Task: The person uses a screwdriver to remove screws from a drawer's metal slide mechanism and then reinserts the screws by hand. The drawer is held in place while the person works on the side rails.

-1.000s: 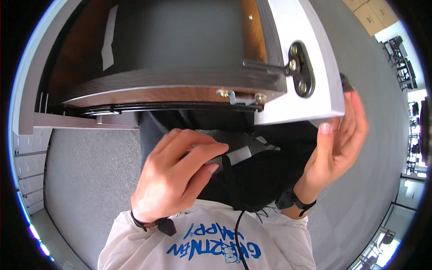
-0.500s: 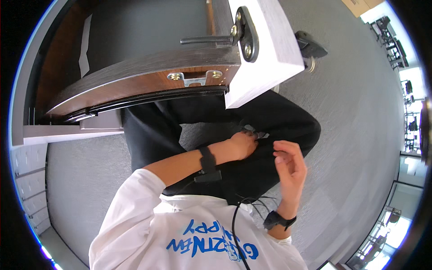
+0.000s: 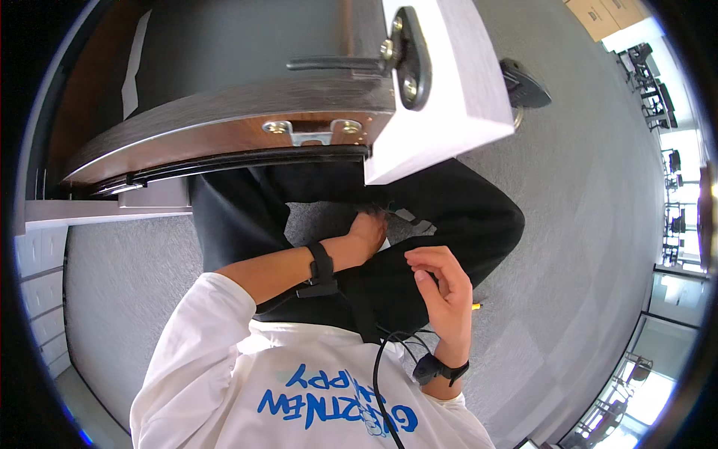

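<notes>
My left hand (image 3: 368,233) reaches down into the gap between my crossed legs. Its fingers point away and are mostly hidden, and a thin white sliver shows beside the palm. Close to it, small grey pieces (image 3: 416,221) lie on my black trousers (image 3: 482,213); their kind is unclear. Above my right thigh hovers my right hand (image 3: 445,280), open, its fingers loosely bent, the thumb apart and nothing in it. Ahead of both hands is a pulled-out dark wooden drawer (image 3: 224,123) with a white front panel (image 3: 449,82). A metal catch plate (image 3: 311,138) is screwed to its side.
A black lock plate (image 3: 410,60) with a dark rod (image 3: 329,64) sits inside the white panel. A black piece with a ring (image 3: 526,84) juts from its outer face. Something yellow-tipped (image 3: 477,305) shows beside my right wrist. A black cable (image 3: 380,382) runs over my shirt.
My left hand has moved left, away from the grey pieces and down between my legs. My right hand has shifted left and slightly down. The whole view has shifted a little.
</notes>
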The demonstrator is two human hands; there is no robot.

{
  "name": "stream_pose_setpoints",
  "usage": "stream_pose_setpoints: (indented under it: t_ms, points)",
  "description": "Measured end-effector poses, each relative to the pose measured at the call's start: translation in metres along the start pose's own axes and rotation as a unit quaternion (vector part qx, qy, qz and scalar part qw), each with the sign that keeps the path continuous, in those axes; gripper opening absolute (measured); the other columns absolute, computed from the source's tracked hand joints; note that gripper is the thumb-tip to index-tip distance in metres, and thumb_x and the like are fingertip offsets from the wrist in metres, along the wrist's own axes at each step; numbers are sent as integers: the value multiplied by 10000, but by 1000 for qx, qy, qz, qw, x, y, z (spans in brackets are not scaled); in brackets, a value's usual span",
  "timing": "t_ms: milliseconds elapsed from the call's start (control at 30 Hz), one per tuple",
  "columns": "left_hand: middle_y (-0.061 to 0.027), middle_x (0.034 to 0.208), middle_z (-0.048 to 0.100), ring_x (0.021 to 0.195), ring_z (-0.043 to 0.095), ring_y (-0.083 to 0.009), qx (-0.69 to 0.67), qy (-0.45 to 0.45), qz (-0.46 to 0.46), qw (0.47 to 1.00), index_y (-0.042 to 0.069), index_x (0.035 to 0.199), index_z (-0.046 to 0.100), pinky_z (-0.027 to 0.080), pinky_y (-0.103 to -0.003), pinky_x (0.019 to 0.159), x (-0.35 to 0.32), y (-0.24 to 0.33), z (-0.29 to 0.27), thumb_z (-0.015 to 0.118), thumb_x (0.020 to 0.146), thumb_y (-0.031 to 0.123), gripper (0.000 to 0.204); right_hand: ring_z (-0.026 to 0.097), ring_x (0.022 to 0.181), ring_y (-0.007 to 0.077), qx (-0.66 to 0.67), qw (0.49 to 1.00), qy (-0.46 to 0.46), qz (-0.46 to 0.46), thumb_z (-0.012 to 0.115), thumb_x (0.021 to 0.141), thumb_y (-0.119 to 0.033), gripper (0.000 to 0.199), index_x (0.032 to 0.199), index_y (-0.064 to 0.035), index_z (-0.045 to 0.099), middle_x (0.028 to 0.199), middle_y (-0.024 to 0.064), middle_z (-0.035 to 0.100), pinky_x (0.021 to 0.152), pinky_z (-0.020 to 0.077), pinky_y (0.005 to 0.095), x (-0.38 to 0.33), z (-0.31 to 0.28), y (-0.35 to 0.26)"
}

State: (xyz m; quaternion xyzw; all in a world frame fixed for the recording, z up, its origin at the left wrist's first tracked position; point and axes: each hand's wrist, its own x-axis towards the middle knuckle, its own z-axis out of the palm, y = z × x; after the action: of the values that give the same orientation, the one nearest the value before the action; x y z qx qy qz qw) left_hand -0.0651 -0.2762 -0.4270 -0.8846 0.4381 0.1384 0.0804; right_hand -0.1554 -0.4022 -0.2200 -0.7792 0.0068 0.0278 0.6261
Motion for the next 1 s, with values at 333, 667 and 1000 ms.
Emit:
stream_pose_setpoints:
  t_ms: [333,667,1000]
  points:
    - [-97,1089,725,939,720,-262,-77,-120,-63,988,62,1105,711,575,-394,588,44,-11,44,682,844,138,273,657,934,275,-70,994,-74,-23,599,867,85,193,1038,27,666,1018,144,676,826,508,317,3,8,-15]
    - [-53,926,728,824,730,-277,-130,44,115,984,125,972,715,582,-405,611,-31,-56,-61,630,858,152,145,667,922,265,-61,995,-68,-28,601,859,94,172,991,22,685,1014,144,693,811,507,301,7,18,-28]
    - [-97,895,663,726,697,-194,-687,346,72,634,-20,944,626,560,-281,656,-208,-96,-170,646,905,-48,52,636,1081,322,-140,981,-82,-110,744,765,-43,545,1278,-10,563,1249,184,603,951,493,370,22,60,-54]
